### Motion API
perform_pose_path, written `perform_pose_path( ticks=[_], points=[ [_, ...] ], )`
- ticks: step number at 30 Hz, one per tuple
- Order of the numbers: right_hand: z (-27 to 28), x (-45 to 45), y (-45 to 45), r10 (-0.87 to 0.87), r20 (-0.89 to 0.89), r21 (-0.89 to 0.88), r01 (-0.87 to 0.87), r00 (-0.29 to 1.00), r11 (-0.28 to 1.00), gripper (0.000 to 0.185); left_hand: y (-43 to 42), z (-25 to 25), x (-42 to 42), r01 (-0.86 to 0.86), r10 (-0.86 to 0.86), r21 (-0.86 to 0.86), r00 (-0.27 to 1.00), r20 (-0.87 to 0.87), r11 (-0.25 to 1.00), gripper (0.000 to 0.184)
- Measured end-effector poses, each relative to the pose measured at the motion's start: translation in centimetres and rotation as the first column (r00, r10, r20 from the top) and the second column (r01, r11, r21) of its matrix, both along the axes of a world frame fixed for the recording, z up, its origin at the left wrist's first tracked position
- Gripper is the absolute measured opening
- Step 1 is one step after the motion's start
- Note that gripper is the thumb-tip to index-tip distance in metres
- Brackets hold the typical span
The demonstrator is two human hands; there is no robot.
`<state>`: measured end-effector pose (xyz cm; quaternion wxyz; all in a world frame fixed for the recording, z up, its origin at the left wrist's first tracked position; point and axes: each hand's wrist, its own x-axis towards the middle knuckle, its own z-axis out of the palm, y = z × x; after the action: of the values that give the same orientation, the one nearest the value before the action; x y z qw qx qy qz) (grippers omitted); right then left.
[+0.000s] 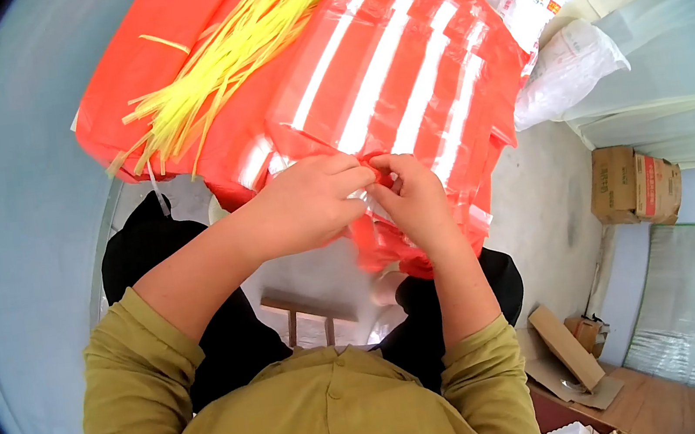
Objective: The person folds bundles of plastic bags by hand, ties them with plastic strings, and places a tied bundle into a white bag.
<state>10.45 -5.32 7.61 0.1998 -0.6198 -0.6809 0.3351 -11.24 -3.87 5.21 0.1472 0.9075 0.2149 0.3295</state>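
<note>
In front of me lies a layered stack of thin, shiny red plastic (322,89) with white stripes across it. At its near edge my left hand (315,204) has its fingers bent together against a gathered bit of red plastic (378,169). My right hand (417,199) pinches the same bit from the other side, thumb and forefinger closed on it. Loose red plastic hangs below my hands over my knees. A bundle of thin yellow strips (231,65) rests on smoother red plastic left of the striped stack. My fingers partly hide what they grip.
White printed sacks (565,70) stand behind the stack on the right. A cardboard box (635,183) sits by the right wall. Cardboard pieces (572,354) lie at lower right. A small wooden frame (307,310) shows between my legs, and a pale wall runs along the left.
</note>
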Motion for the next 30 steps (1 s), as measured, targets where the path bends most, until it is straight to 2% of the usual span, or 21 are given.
perform_pose_path(
  ticks=[1, 3, 4, 7, 10, 11, 13, 15, 18, 21, 24, 27, 30],
  points=[
    [-0.3, -0.1, -0.2, 0.016, 0.044, 0.078, -0.019, 0.999, 0.997, 0.035, 0.1, -0.1, 0.2, 0.002, -0.002, 0.006, 1.000, 0.008, 1.000, 0.012],
    [-1.0, 0.1, -0.3, 0.095, 0.015, 0.191, -0.096, 0.995, 0.977, 0.033, 0.1, -0.3, 0.4, 0.004, -0.004, 0.021, 1.000, 0.026, 1.000, 0.013],
    [-1.4, 0.2, -0.4, 0.137, 0.004, 0.248, -0.134, 0.991, 0.960, 0.032, 0.1, -0.5, 0.6, -0.026, 0.025, -0.030, 1.000, -0.001, 0.999, 0.012],
    [-1.9, 0.8, -2.0, -0.001, -0.112, 0.462, 0.053, 0.994, 0.885, 0.028, 0.1, -0.2, 1.0, -0.128, 0.115, -0.198, 0.990, -0.076, 0.972, 0.010],
    [-1.3, 1.7, -6.2, 0.075, 0.020, 0.474, -0.076, 0.997, 0.877, 0.026, 0.1, 0.7, 1.3, -0.249, 0.224, -0.353, 0.968, -0.112, 0.902, 0.012],
    [-2.5, 1.9, -7.2, 0.196, 0.071, 0.520, -0.203, 0.978, 0.829, 0.029, 0.1, 0.2, 1.5, -0.288, 0.267, -0.374, 0.958, -0.108, 0.882, 0.013],
    [-2.3, 0.4, -6.9, 0.314, 0.173, 0.575, -0.355, 0.934, 0.737, 0.032, 0.0, 0.3, 2.0, -0.335, 0.312, -0.401, 0.942, -0.124, 0.852, 0.013],
    [-3.1, 0.0, -6.1, 0.206, 0.202, 0.586, -0.287, 0.957, 0.758, 0.037, 0.1, 0.7, 2.2, -0.362, 0.321, -0.411, 0.932, -0.166, 0.837, 0.013],
    [-4.6, 0.2, -4.7, 0.132, 0.279, 0.615, -0.283, 0.951, 0.736, 0.042, 0.3, 0.3, 2.7, -0.436, 0.365, -0.364, 0.897, -0.249, 0.823, 0.011],
    [-4.9, 0.4, -3.9, 0.104, 0.359, 0.644, -0.326, 0.928, 0.692, 0.043, 0.0, 0.1, 2.5, -0.366, 0.314, -0.336, 0.928, -0.202, 0.868, 0.022],
    [-4.5, 0.6, -3.5, 0.074, 0.424, 0.632, -0.353, 0.903, 0.689, 0.041, 0.6, -0.5, 1.3, -0.212, 0.207, -0.004, 0.956, -0.209, 0.977, 0.036],
    [-4.0, 0.8, -3.2, 0.060, 0.455, 0.602, -0.357, 0.888, 0.715, 0.039, 0.1, 1.3, 0.9, -0.210, 0.190, -0.054, 0.949, -0.252, 0.976, 0.037],
    [-2.5, 1.1, -3.0, 0.064, 0.410, 0.546, -0.301, 0.910, 0.782, 0.036, 0.3, 1.0, 0.7, -0.229, 0.226, 0.015, 0.946, -0.231, 0.973, 0.040]
  ],
)
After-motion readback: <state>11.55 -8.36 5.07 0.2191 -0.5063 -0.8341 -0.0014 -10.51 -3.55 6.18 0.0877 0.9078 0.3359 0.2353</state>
